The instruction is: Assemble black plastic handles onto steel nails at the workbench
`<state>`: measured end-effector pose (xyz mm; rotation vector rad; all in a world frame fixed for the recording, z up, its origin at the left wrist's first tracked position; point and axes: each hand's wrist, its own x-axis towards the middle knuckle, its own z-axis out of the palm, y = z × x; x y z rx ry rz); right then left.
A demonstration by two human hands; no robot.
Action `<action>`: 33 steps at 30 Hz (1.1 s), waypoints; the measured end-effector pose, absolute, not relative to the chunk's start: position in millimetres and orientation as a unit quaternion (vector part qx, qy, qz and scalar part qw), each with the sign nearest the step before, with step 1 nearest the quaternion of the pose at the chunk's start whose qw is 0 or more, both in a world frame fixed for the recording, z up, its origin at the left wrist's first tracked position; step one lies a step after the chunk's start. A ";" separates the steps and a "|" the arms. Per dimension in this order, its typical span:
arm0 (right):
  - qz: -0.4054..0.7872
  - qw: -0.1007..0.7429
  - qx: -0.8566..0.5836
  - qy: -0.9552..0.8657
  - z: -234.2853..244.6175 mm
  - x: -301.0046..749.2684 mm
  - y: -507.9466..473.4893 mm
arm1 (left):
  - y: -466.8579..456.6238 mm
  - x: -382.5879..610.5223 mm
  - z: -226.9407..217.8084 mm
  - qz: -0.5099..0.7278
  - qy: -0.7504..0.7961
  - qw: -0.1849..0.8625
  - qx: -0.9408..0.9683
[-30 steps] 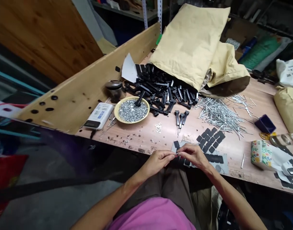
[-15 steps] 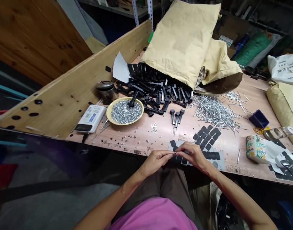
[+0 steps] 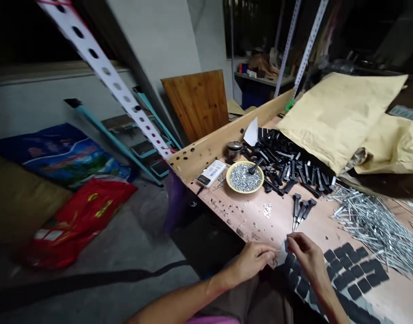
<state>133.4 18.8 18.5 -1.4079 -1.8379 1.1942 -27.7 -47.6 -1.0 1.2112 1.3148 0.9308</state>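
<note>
My left hand [image 3: 255, 260] is closed in a pinch around a thin metal pin [image 3: 279, 250] that juts out toward the right. Just beside it, my right hand [image 3: 304, 252] has thumb and forefinger pinched at a small dark pad [image 3: 286, 245], at the edge of the grey backing sheet. Rows of black rounded pads [image 3: 356, 270] lie under and right of that hand. Beyond my fingers rest several black plastic handles with metal tips [image 3: 302, 209]. A little pile of small metal rings [image 3: 267, 210] lies to their left.
A yellow bowl [image 3: 229, 183] holds small metal pieces, next to a white box-shaped device [image 3: 211, 173] and a metal pot [image 3: 234, 150]. Behind them, black plastic parts [image 3: 287, 168] spill from a paper sack [image 3: 341, 121]. Metal pins [image 3: 371, 225] are heaped at right. A wooden board [image 3: 206, 159] edges the table.
My view has swung left, bringing the floor bags and shelf post into sight. My right fingertips have parted from the pin in my left hand and pinch at a dark pad.
</note>
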 end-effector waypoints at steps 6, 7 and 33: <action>0.333 0.259 -0.378 -0.824 1.8 45.6 41.0 | -61.6 -43.5 -16.6 0.345 0.579 0.575 0.465; 0.316 0.260 -0.349 -0.843 1.9 28.6 46.2 | -63.1 -43.6 -17.5 0.344 0.574 0.585 0.458; 0.161 0.016 -0.521 -0.838 3.0 81.0 84.4 | -49.9 -81.1 -19.9 0.445 0.567 0.612 0.324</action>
